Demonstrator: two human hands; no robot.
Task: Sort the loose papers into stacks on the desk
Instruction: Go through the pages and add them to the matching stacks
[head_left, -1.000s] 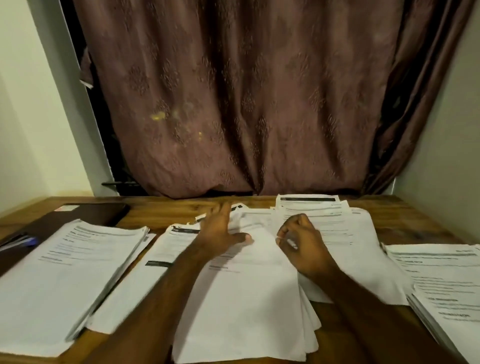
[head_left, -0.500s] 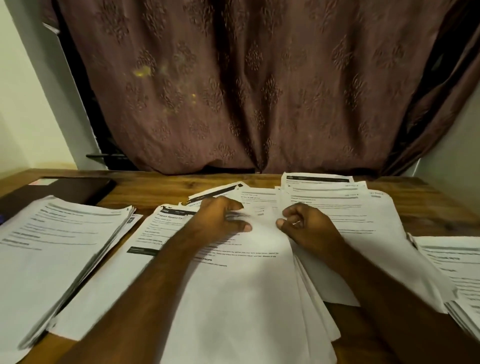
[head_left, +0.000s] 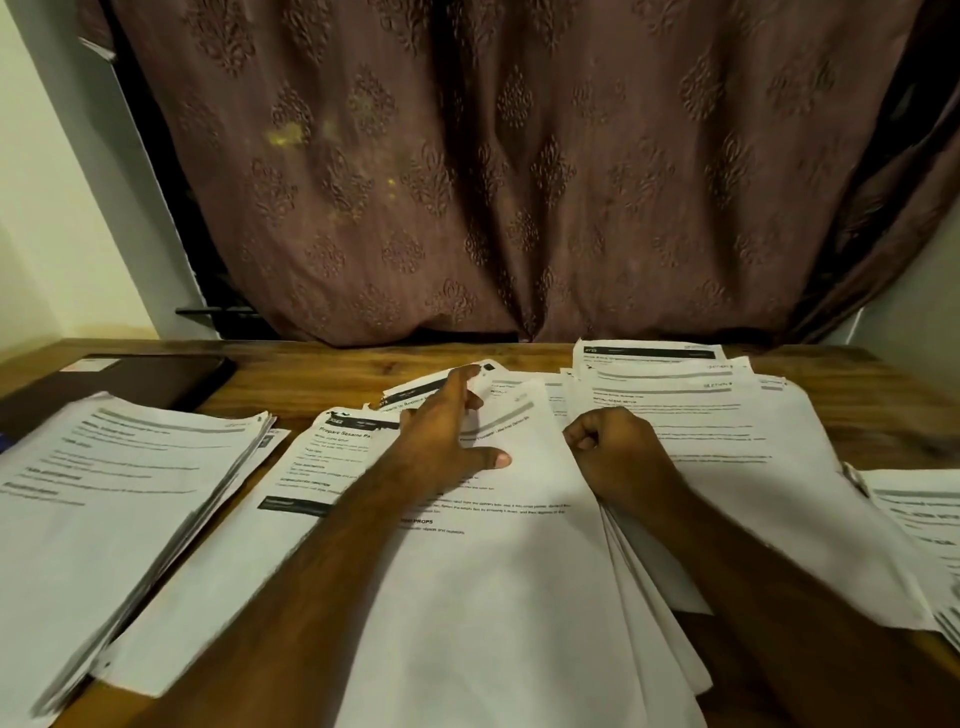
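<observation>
From the head view, I saw the left hand (head_left: 447, 436) reaching forward over the loose papers (head_left: 493, 571) in the middle of the worktop (head_left: 322, 371); its fingers (head_left: 462, 382) were straight and released, the index tip touching a skewed sheet (head_left: 441, 382) with a dark header at the far edge of the heap, the thumb pressed flat on the top page. Half a second before, that same hand had been curled, bunching the paper near the middle; so it had let go and stretched out, which I judged to mean the top page was settled and the next sheet was being picked for sorting. The right hand (head_left: 618, 452) lay on the heap beside it, fingers clenched; whether they pinched a page edge I could not tell, and it had hardly shifted from the earlier frame. A thick stack (head_left: 119, 493) sat at the left of the worktop, another stack (head_left: 924, 530) at the right edge, and fanned sheets (head_left: 701, 415) lay behind the right hand; a dark flat device (head_left: 140, 379), perhaps a laptop, lay at the far left; a brown patterned curtain (head_left: 493, 182) hung behind; the camera had also tipped lower than a second ago.
</observation>
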